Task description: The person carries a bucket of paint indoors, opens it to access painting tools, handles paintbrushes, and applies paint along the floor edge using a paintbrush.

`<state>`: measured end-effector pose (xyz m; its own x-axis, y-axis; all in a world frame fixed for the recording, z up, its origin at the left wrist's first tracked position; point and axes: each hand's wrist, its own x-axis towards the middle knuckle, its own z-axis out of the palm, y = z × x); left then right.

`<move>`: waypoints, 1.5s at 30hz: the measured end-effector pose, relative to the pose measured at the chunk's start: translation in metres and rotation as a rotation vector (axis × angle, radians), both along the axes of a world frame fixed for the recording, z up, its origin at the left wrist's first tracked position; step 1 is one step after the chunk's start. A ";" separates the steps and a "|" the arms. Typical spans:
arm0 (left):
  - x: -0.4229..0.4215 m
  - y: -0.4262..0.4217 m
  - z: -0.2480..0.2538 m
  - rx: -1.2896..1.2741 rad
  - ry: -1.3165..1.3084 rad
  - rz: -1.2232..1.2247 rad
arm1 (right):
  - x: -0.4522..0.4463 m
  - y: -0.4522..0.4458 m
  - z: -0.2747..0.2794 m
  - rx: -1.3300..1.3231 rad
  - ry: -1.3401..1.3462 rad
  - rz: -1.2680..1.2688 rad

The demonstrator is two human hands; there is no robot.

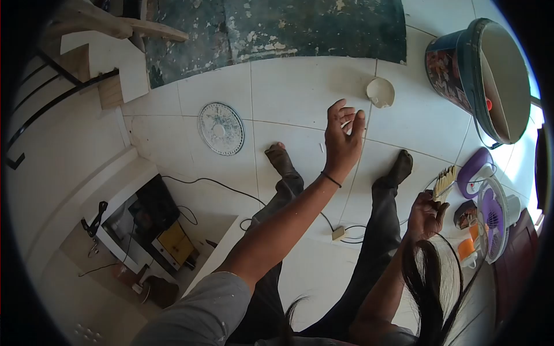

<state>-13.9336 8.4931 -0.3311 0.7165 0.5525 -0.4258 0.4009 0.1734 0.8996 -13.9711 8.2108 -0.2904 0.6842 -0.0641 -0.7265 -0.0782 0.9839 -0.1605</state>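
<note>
A brush [444,185] is held by its bottom end in the closed grip of the right hand [426,217], nearer the body than the bucket [478,81]. Its pale, stiff-looking hairs are pointed away from the palm, maybe so they are not squashed. Left of the bucket, the left hand [344,138] is lifted, its fingers loosely bent, and nothing is seen in it. Also left of the bucket, a pale, round bowl [380,93] is set on smooth tiles [288,86]. Farther left, a flat, spotty disc [221,128] is laid.
</note>
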 end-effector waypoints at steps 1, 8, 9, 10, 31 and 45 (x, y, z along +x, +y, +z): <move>-0.045 0.041 -0.011 0.090 0.148 0.093 | 0.002 0.016 0.002 -0.035 0.052 0.040; -0.320 0.296 -0.133 -0.252 0.684 0.958 | -0.038 0.077 -0.049 -0.049 -0.003 0.447; -0.336 0.314 -0.148 -0.362 0.663 1.149 | -0.045 0.080 -0.058 -0.086 0.015 0.522; -0.352 0.329 -0.168 -0.473 0.640 1.338 | -0.048 0.094 -0.058 -0.088 0.023 0.475; -0.387 0.389 -0.228 -0.623 -0.107 1.442 | -0.081 0.187 -0.071 -0.219 0.136 0.597; -0.298 0.472 0.010 -0.281 0.045 0.916 | -0.052 0.125 -0.043 -0.052 0.117 0.528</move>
